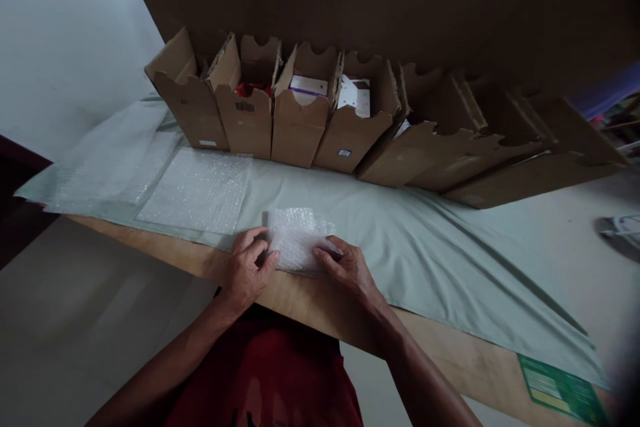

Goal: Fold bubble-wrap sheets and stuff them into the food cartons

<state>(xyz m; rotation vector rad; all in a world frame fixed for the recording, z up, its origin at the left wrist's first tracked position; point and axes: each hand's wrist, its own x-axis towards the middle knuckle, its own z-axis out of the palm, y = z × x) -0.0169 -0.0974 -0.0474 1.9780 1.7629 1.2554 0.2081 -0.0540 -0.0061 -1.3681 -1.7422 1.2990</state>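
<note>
A small folded piece of bubble wrap (295,240) lies near the front edge of the cloth-covered table. My left hand (247,267) holds its left side, the fingers curled and the thumb on the lower corner. On the opposite side, my right hand (350,267) pinches the wrap between thumb and fingers. A small dark edge shows at the upper left corner of the wrap; what it belongs to, I cannot make out. To the left lie a flat bubble wrap sheet (197,190) and a larger spread of clear bubble wrap (107,153).
Several open cardboard bins (245,123) stand in a row at the back, some with small boxes inside, such as a white box (356,95). A pale green cloth (400,233) covers the wooden table (320,303). A green printed sheet (560,387) sits at the front right.
</note>
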